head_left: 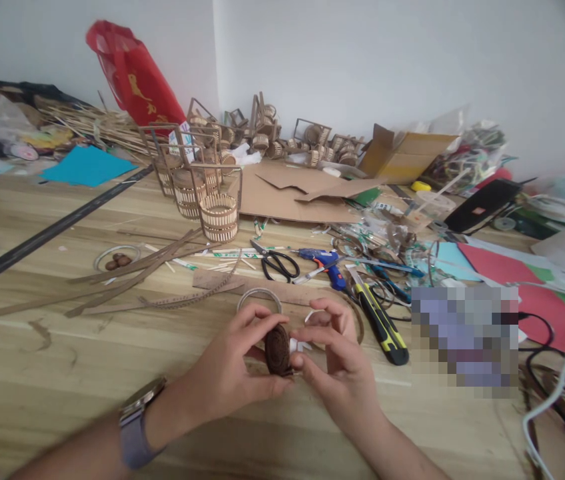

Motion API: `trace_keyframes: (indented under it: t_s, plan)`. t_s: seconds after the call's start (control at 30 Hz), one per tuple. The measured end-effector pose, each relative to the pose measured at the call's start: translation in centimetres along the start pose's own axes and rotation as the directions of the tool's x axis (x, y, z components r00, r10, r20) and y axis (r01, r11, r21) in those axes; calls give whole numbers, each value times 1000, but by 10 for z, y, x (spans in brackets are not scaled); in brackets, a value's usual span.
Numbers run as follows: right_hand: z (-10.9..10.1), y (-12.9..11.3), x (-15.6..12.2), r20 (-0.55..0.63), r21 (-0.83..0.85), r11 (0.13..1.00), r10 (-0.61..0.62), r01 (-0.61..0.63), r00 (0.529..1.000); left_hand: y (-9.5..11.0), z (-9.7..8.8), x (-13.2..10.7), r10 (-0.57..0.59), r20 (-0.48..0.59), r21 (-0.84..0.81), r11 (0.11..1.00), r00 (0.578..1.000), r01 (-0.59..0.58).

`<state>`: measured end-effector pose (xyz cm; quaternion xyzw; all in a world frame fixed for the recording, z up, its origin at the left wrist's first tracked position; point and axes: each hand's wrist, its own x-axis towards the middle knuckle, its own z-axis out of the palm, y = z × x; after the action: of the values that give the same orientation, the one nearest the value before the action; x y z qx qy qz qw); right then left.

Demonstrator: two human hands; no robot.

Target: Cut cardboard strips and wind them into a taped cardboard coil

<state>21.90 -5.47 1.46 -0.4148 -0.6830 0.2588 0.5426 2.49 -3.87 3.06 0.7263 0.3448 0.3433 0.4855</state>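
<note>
Between my two hands, near the table's front, is a small round brown coil [277, 350], like a wound strip, turned on edge. My left hand [230, 363] is closed round it, thumb below and fingers on top. My right hand [345, 363] pinches a small white piece [298, 345] against the coil's right side; its exact kind is hard to make out. Just behind the hands lie a pale ring [258, 292] and a flat brown strip [282, 291]. A yellow and black utility knife [381, 323] rests to the right of my right hand.
Black-handled scissors [277, 262] and a blue glue gun [330, 263] lie farther back. Small bucket-shaped baskets [219, 217] stand beyond, left of flat cardboard [282, 193]. Long brown strips [137, 280] cross the left side. Cables [560, 387] and coloured paper [517, 287] crowd the right.
</note>
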Motion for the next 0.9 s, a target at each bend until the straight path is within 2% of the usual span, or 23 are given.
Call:
trace_keyframes:
  t_s: [0.17, 0.23, 0.33, 0.43, 0.73, 0.83, 0.9]
  plan:
    - [-4, 1, 3, -38, -108, 994, 12, -16, 999, 0, -2, 1, 47, 2, 126, 991, 999, -47]
    - [-6, 1, 4, -54, -133, 991, -30, 23, 998, 0, -2, 1, 43, 3, 137, 990, 999, -43]
    - [-8, -2, 6, 22, -106, 983, -151, 152, 988, -3, 0, 2, 49, -7, 124, 991, 999, -48]
    - [-11, -7, 8, 95, -80, 975, -199, 206, 976, -4, 1, 1, 56, -12, 113, 992, 998, -54]
    - [-15, -8, 15, 169, -73, 976, -189, 204, 967, -2, 4, -1, -4, 18, -50, 999, 1000, 5]
    - [-16, -6, 17, 193, -53, 980, -180, 193, 965, -5, 3, -1, 1, 31, -14, 1000, 1000, 0]
    - [-17, -7, 18, 176, -51, 984, -159, 170, 972, -7, 3, -1, 32, 6, 71, 997, 999, -33]
